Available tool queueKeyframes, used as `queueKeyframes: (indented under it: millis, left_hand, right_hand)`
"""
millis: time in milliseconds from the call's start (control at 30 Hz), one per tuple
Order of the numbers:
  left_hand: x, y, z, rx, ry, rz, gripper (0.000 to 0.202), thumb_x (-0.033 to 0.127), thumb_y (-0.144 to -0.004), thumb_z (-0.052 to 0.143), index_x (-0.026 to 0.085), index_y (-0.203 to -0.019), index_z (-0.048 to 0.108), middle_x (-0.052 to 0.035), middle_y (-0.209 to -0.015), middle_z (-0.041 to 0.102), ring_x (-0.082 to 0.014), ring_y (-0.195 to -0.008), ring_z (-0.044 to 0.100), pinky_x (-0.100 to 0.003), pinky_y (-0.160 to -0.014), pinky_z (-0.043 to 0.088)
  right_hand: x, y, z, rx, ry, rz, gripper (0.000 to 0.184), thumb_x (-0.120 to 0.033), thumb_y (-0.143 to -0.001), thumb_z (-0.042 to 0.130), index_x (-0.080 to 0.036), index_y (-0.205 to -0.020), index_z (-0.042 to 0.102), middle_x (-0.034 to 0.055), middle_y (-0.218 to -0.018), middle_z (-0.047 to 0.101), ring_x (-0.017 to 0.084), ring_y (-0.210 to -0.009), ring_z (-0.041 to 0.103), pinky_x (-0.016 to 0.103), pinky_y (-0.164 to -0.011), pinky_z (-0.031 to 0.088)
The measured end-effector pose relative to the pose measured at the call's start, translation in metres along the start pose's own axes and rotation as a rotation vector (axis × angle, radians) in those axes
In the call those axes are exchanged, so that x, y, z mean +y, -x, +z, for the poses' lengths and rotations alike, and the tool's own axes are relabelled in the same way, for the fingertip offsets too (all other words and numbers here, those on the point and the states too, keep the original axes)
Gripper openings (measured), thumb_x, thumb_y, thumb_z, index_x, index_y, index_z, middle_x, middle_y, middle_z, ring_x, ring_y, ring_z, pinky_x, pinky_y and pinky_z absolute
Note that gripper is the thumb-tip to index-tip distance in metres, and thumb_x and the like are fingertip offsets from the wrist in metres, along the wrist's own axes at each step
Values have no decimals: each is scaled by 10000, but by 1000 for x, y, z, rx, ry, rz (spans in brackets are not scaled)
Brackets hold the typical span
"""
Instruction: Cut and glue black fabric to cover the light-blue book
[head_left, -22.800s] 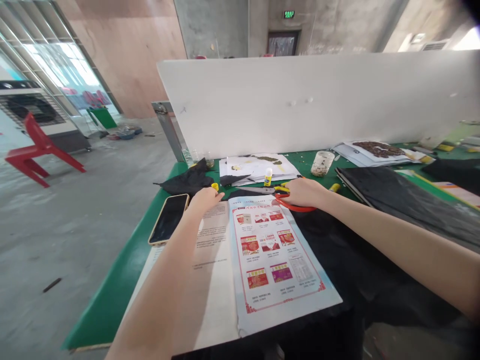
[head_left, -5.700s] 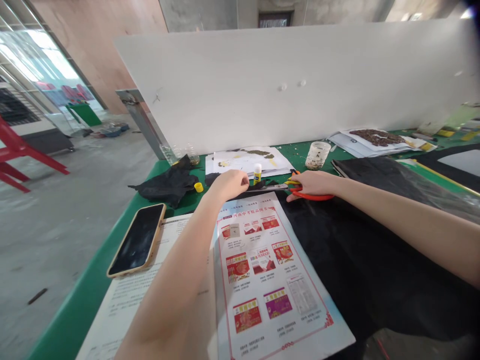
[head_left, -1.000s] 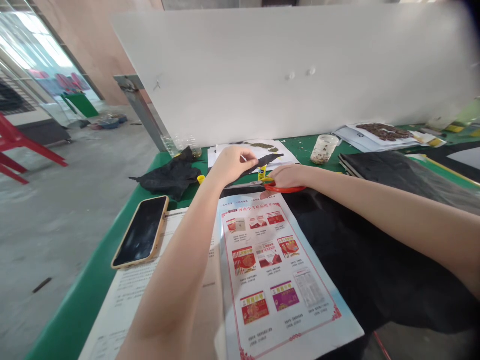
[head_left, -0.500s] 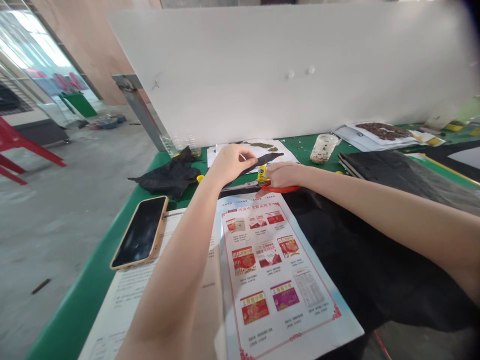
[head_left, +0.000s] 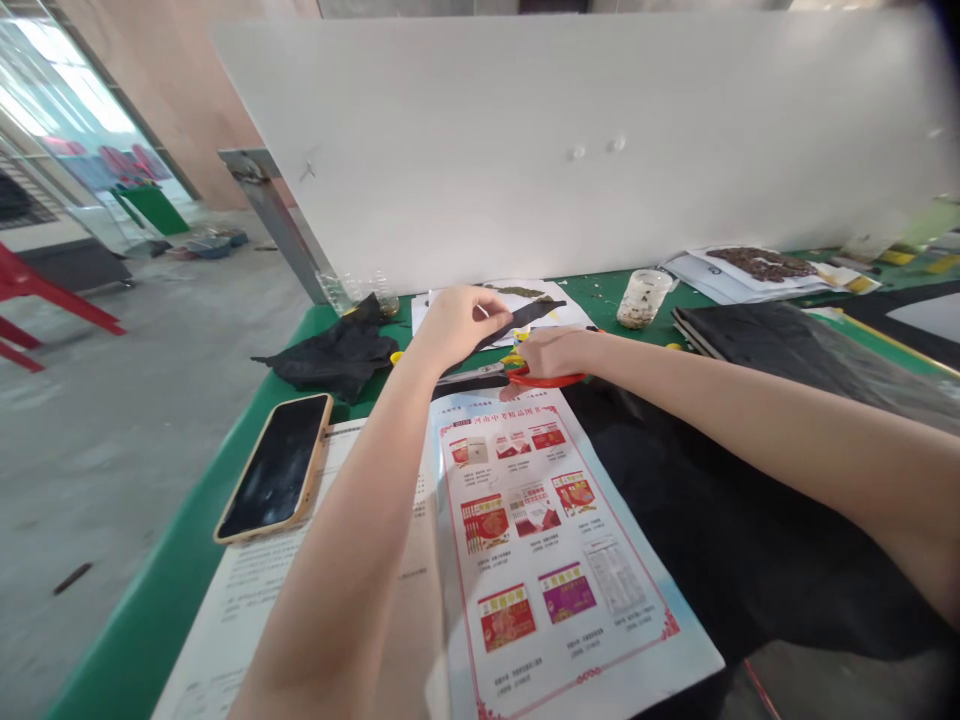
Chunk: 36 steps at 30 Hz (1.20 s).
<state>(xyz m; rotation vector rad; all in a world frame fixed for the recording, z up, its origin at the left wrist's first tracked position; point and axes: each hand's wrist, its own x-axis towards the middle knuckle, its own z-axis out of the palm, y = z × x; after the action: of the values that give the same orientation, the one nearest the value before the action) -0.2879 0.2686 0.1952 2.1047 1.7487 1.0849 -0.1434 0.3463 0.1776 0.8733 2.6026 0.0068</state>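
Note:
My left hand (head_left: 466,318) is closed, its fingertips pinching a narrow black strip (head_left: 541,311) that slants up to the right. Just right of it, my right hand (head_left: 553,352) is wrapped around the handles of a pair of scissors (head_left: 547,381). Their red-orange loop shows below the hand, and the metal blades point left beneath my left hand and forearm. Beside my right fingers is a small yellow tube, mostly hidden. Behind both hands lies a white sheet (head_left: 574,317) bearing greenish-brown bits.
A phone (head_left: 276,468) rests on an open book (head_left: 232,610) at left, near a printed magazine page (head_left: 536,560). Crumpled black material (head_left: 330,352) lies at back left. A clear plastic cup (head_left: 643,298) stands at back right, before a tall white board (head_left: 480,150).
My right hand and the scissors have shifted slightly left, covering more of the yellow tube. My left hand keeps hold of the black strip.

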Motion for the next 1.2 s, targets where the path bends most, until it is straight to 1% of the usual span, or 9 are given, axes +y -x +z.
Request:
queueKeyframes:
  millis: [200, 500, 567, 667, 800, 933, 1000, 1067, 1200]
  left_hand:
    - [1, 1, -2, -3, -5, 3, 173, 338, -797, 588, 192, -813, 680, -27, -796, 681, -136, -710, 589, -268, -649, 427]
    - [2, 0, -4, 46, -15, 2, 197, 342, -803, 577, 177, -839, 678, -44, -830, 684, -151, -758, 584, -277, -708, 440]
    - [1, 0, -8, 124, -74, -6, 190, 338, -803, 579, 178, -821, 679, -38, -807, 678, -149, -744, 572, -275, -705, 437]
    - [-5, 3, -22, 309, -148, -73, 190, 351, -807, 573, 193, -830, 675, -17, -748, 660, -138, -693, 564, -260, -671, 438]
    - [-20, 10, -43, 512, -170, -194, 240, 375, -856, 491, 198, -881, 651, 4, -640, 617, -131, -619, 590, -251, -651, 456]
    - [-41, 17, -57, 675, -212, -235, 233, 340, -869, 443, 197, -893, 625, -19, -775, 656, -158, -704, 643, -271, -715, 479]
    - [-52, 19, -58, 680, -237, -236, 230, 337, -863, 444, 197, -884, 626, -26, -800, 669, -170, -754, 654, -281, -751, 483]
    - [-64, 22, -55, 644, -270, -247, 237, 338, -854, 447, 196, -884, 635, -29, -794, 680, -173, -790, 657, -284, -788, 478]
    - [-86, 27, -44, 496, -377, -340, 264, 338, -836, 447, 210, -934, 656, -43, -862, 698, -197, -872, 646, -298, -822, 459]
  right_hand:
    - [-12, 10, -14, -10, -34, 48, 601, -682, -660, 569, -116, -832, 679, 78, -686, 616, 193, -614, 561, 295, -546, 405]
    - [-6, 9, -9, 102, 17, 2, 596, -672, -683, 542, -138, -906, 685, 134, -841, 668, 249, -735, 602, 326, -593, 424]
    - [-2, 9, -6, 149, -15, -12, 584, -676, -692, 529, -147, -881, 687, 132, -869, 671, 245, -763, 604, 319, -611, 424]
    - [9, 12, -1, 190, -52, -28, 627, -720, -681, 500, -146, -851, 685, 141, -881, 670, 249, -773, 605, 316, -613, 419]
    - [26, 21, 6, 194, -37, 44, 700, -779, -640, 474, -140, -839, 680, 152, -858, 666, 275, -774, 607, 343, -622, 422]
    - [38, 36, 14, 199, -67, 114, 696, -789, -642, 458, -143, -791, 672, 147, -801, 661, 266, -731, 608, 342, -605, 420]
    - [43, 50, 17, 194, -104, 144, 679, -786, -651, 452, -150, -766, 662, 140, -779, 658, 254, -688, 604, 336, -579, 414]
    - [48, 66, 18, 185, -146, 173, 659, -784, -657, 448, -160, -729, 648, 128, -755, 655, 237, -647, 598, 329, -562, 409]
    - [63, 98, 19, 177, -214, 248, 627, -784, -656, 456, -181, -669, 626, 98, -685, 639, 221, -617, 592, 315, -562, 399]
